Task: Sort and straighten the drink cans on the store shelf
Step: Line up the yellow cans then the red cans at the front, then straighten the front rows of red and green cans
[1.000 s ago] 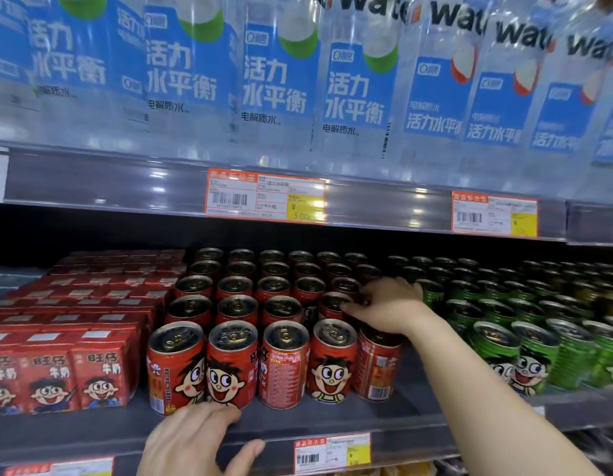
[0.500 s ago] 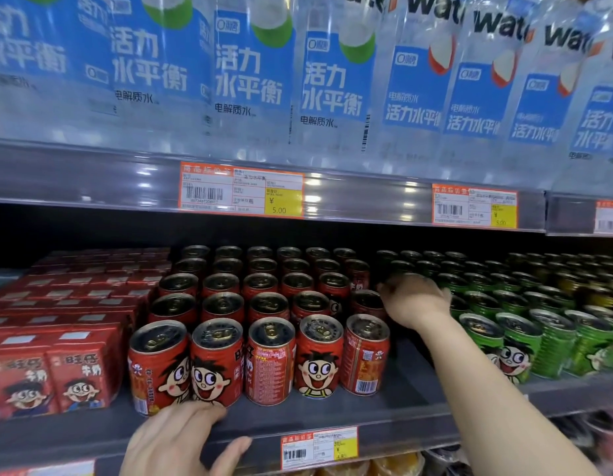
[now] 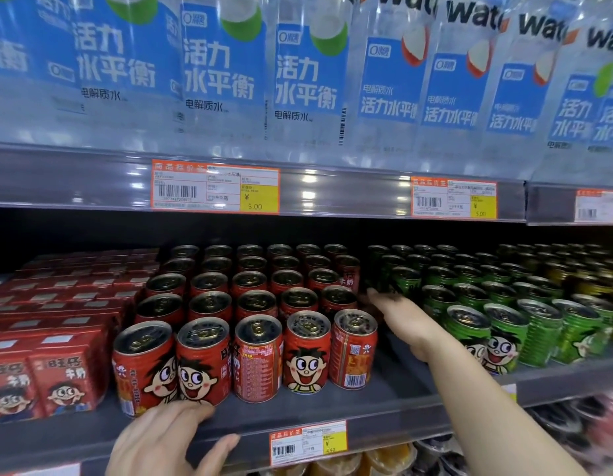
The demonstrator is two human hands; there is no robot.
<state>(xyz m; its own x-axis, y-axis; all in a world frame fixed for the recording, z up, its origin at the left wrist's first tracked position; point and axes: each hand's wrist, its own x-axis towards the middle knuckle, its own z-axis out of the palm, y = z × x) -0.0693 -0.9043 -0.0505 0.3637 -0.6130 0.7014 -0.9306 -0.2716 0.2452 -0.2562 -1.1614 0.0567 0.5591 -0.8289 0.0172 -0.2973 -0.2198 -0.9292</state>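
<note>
The red drink cans (image 3: 250, 304) are seen standing upright in rows on the shelf (image 3: 384, 403), five across at the front edge and running back into the dark rear. Of the front row, two cans show the cartoon face fully forward, while the middle can (image 3: 258, 359) and the rightmost can (image 3: 354, 348) are turned so that text and a barcode face out. To the right, across a bare gap of shelf, the green cans (image 3: 497, 324) are set in their own rows. The right hand (image 3: 399, 316) is reached into that gap, its fingers extended toward the back between the red and green blocks; the fingertips are blurred and lie just beside a green can, and whether anything is gripped cannot be told. The left hand (image 3: 167, 441) is rested on the front edge of the shelf, its fingers straight and spread, touching the base of the second red can from the left. At the left end of the shelf, red milk cartons (image 3: 51, 341) are stacked. Above, water bottles (image 3: 298, 73) with blue labels are lined along the upper shelf, and price tags (image 3: 215, 187) are fixed to its front rail.
</note>
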